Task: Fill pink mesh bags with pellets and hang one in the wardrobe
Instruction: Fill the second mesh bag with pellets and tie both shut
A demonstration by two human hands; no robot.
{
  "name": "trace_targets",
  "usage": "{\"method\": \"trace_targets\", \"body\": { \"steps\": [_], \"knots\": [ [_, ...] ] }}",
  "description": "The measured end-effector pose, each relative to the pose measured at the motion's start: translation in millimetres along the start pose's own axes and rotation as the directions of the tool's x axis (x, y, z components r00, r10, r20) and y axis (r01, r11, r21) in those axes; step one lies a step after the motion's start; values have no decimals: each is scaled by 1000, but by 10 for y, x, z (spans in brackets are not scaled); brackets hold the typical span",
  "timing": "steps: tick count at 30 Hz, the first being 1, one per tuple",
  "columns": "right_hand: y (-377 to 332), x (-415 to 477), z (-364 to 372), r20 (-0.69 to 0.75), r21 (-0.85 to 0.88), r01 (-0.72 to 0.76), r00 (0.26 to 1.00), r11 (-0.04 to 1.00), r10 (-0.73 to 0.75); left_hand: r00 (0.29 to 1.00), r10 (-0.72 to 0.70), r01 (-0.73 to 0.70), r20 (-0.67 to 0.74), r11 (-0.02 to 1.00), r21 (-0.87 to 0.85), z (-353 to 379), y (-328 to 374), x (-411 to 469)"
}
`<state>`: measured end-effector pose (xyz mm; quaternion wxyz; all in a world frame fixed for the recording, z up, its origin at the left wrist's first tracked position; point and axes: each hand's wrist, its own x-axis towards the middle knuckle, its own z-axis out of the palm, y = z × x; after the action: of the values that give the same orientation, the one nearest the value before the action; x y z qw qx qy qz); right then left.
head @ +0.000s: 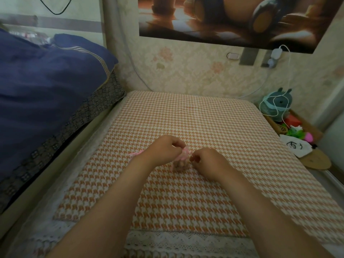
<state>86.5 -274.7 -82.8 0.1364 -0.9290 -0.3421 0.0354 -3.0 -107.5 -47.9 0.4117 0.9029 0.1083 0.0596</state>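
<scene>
Both hands forward, close together.
Bare forearms stretch out; left hand and right hand curl their fingers, pinching the bag between them.

The room was dim, under soft warm light with no plain source. Shadows were faint, deepest beneath the rumpled dark-blue quilt. The wide lens bowed the edges of the orange-and-white houndstooth table cover (worst toward the corners). The small pink mesh bag looked smeared, its weave lost.
</scene>
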Motion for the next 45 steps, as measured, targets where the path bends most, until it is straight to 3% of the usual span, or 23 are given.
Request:
{"method": "trace_targets", "body": {
  "steps": [7,13,17,27,32,35,40,45],
  "knots": [
    [-44,25,-123,-229,146,-22,972,989,56,1000,0,0,-14,1000,11,18,0,24],
    [-207,-11,-309,-360,421,171,933,891,-9,1000,-5,5,-2,1000,-2,33,-1,33],
    [-308,-76,-314,-325,402,253,938,880,-121,1000,8,-8,-11,1000,-14,27,-11,26],
    [-224,-55,-246,-209,219,235,959,947,-189,999,38,-39,-20,997,-65,3,-51,16],
    [-170,-60,-281,-129,97,194,975,976,-181,993,-4,38,119,958,-283,10,-117,-6],
    [-149,-67,-297,-139,136,205,973,969,-187,979,-12,47,203,985,-168,92,-205,-40],
    [-118,-69,-318,-129,170,186,978,968,-165,996,47,-36,77,991,-130,228,-274,32],
    [-103,-90,-360,-19,138,160,987,977,-158,991,93,-85,96,993,-79,264,-243,55]
  ]
}}
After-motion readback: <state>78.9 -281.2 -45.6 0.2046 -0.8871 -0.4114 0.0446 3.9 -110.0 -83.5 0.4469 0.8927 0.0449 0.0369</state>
